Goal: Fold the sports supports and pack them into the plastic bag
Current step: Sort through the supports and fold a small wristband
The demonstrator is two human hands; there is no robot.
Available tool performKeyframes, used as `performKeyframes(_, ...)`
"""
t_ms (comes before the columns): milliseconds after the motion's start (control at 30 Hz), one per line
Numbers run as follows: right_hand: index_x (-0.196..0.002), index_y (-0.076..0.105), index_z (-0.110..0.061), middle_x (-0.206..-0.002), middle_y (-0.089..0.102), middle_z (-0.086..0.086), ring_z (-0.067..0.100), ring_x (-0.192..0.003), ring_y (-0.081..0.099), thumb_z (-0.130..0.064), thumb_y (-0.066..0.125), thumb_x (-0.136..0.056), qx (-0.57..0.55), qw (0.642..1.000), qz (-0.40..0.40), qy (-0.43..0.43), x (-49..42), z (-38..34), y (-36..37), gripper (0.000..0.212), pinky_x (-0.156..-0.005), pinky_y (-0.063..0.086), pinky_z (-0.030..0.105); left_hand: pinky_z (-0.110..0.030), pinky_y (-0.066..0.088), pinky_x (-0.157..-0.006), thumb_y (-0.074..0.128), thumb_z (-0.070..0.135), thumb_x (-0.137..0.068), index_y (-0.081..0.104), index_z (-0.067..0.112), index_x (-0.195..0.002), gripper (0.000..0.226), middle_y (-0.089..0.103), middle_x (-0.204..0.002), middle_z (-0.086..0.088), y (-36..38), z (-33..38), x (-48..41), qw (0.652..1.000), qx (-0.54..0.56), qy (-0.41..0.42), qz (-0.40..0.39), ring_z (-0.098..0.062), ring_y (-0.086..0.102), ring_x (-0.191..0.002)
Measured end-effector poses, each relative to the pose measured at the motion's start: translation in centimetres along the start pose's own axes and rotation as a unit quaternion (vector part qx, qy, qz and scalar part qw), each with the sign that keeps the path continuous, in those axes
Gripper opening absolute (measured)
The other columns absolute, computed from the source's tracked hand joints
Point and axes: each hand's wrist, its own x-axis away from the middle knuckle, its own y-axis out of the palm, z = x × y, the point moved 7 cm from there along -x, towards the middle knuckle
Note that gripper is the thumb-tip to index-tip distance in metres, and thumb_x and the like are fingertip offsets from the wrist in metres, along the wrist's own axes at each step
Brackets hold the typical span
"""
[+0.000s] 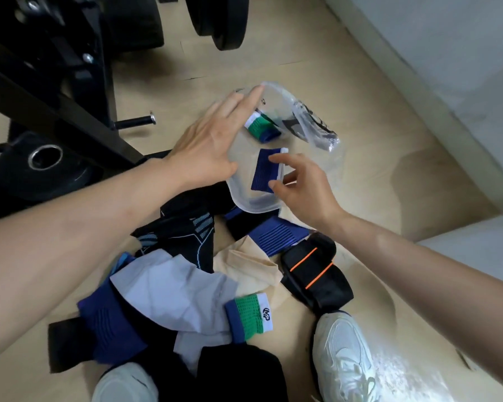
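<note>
A clear plastic bag [253, 208] lies on the floor with its mouth toward me. Inside it sit a green, white and blue support [262, 127] and a dark item [294, 126]. My left hand [206, 143] rests flat on the bag's left side, fingers spread. My right hand [302, 187] pinches a folded blue support [263, 171] between index finger and thumb, just inside the bag's mouth. Several loose supports are piled in front of me: a black knitted one [186, 224], a grey sleeve [172, 291], a blue ribbed one [276, 233] and a green-banded one [250, 314].
A black strap with orange lines [314, 271] and a beige sleeve [250, 265] lie to the right of the pile. My white shoes [343, 358] are at the bottom. A black weight rack [55, 82] and plates [41, 166] stand at the left, and a pale wall [447, 53] runs along the right.
</note>
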Motion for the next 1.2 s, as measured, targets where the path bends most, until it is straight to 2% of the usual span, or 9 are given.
performKeyframes(100, -0.134, 0.059, -0.013, -0.131, 0.054, 0.011, 0.029, -0.1, 0.062, -0.005, 0.069, -0.085, 0.097, 0.995, 0.0, 0.004, -3.7, 0.7, 0.4, 0.051, -0.095, 0.049, 0.034, -0.041, 0.05, -0.08, 0.077, 0.0, -0.064, -0.002, 0.03, -0.161, 0.129, 0.038, -0.141, 0.002, -0.5, 0.0, -1.3, 0.999, 0.04, -0.001, -0.001, -0.022, 0.049, -0.109)
performKeyframes(333, -0.149, 0.043, -0.023, -0.154, 0.037, 0.014, 0.032, -0.139, 0.038, -0.01, 0.07, -0.085, 0.167, 0.983, -0.068, 0.023, -10.0, 2.5, -0.6, 0.071, -0.112, 0.037, 0.037, -0.045, 0.053, -0.083, 0.076, 0.001, -0.065, -0.002, 0.026, -0.162, 0.127, 0.038, -0.139, 0.001, -0.1, 0.0, -2.0, 0.998, 0.065, 0.01, -0.004, -0.019, 0.048, -0.104)
performKeyframes(467, -0.13, 0.064, -0.016, -0.14, 0.051, 0.011, 0.029, -0.125, 0.052, -0.006, 0.072, -0.082, 0.173, 0.981, -0.06, -0.066, -6.6, 1.8, 0.1, 0.05, -0.101, 0.048, 0.043, -0.048, 0.053, -0.089, 0.077, 0.001, -0.066, 0.0, 0.029, -0.162, 0.127, 0.038, -0.142, 0.0, 0.6, -0.6, -1.2, 0.996, 0.091, 0.002, -0.008, -0.025, 0.052, -0.113)
performKeyframes(600, -0.111, 0.071, -0.011, -0.115, 0.064, 0.004, 0.022, -0.1, 0.062, 0.0, 0.067, -0.084, 0.115, 0.983, -0.025, -0.139, 0.4, -0.1, 0.4, 0.03, -0.084, 0.054, 0.03, -0.036, 0.049, -0.09, 0.079, 0.004, -0.071, 0.0, 0.034, -0.162, 0.124, 0.032, -0.154, 0.003, 2.4, -1.3, 0.5, 0.996, 0.073, 0.0, -0.043, -0.024, 0.049, -0.129)
performKeyframes(667, -0.106, 0.072, -0.012, -0.102, 0.063, -0.001, 0.016, -0.087, 0.061, 0.002, 0.066, -0.083, 0.096, 0.986, -0.035, -0.134, 3.6, 0.5, 0.8, 0.027, -0.075, 0.052, 0.021, -0.028, 0.041, -0.096, 0.079, 0.006, -0.075, 0.001, 0.033, -0.162, 0.12, 0.026, -0.161, 0.004, 3.2, -1.5, 1.7, 0.996, 0.058, 0.003, -0.064, -0.022, 0.043, -0.137)
performKeyframes(733, -0.106, 0.072, -0.011, -0.096, 0.06, -0.006, 0.008, -0.078, 0.058, 0.002, 0.069, -0.083, 0.09, 0.988, -0.075, -0.102, 6.2, 2.2, 1.8, 0.026, -0.072, 0.049, 0.015, -0.033, 0.039, -0.107, 0.077, 0.008, -0.077, 0.001, 0.033, -0.162, 0.117, 0.024, -0.163, 0.002, 3.9, -1.7, 2.6, 0.996, 0.043, 0.005, -0.08, -0.023, 0.038, -0.141)
performKeyframes(900, -0.11, 0.071, -0.01, -0.097, 0.069, 0.003, 0.021, -0.084, 0.065, -0.011, 0.075, -0.083, 0.165, 0.967, -0.19, -0.036, 9.7, 7.4, 4.8, 0.027, -0.079, 0.055, 0.04, -0.048, 0.033, -0.112, 0.076, 0.018, -0.078, 0.021, 0.028, -0.161, 0.1, 0.019, -0.167, 0.003, 5.0, -2.0, 4.9, 0.996, -0.016, 0.002, -0.092, -0.028, 0.033, -0.143)
performKeyframes(1033, -0.115, 0.068, -0.01, -0.097, 0.07, 0.005, 0.025, -0.089, 0.062, -0.022, 0.08, -0.079, 0.182, 0.956, -0.228, -0.028, 11.0, 8.7, 6.8, 0.039, -0.082, 0.049, 0.036, -0.046, 0.03, -0.11, 0.073, 0.012, -0.074, 0.061, 0.02, -0.138, 0.065, 0.033, -0.163, -0.01, 4.9, -0.4, 8.3, 0.998, -0.006, 0.054, -0.009, -0.031, 0.035, -0.143)
performKeyframes(1200, -0.117, 0.067, -0.009, -0.094, 0.066, 0.007, 0.027, -0.087, 0.058, -0.02, 0.079, -0.08, 0.183, 0.956, -0.225, -0.051, 10.9, 8.7, 8.7, 0.041, -0.081, 0.045, 0.035, -0.042, 0.049, -0.089, 0.071, 0.007, -0.078, 0.072, 0.014, -0.115, 0.038, 0.057, -0.139, -0.007, 6.7, 2.5, 12.9, 0.996, 0.055, 0.074, 0.02, -0.029, 0.055, -0.116)
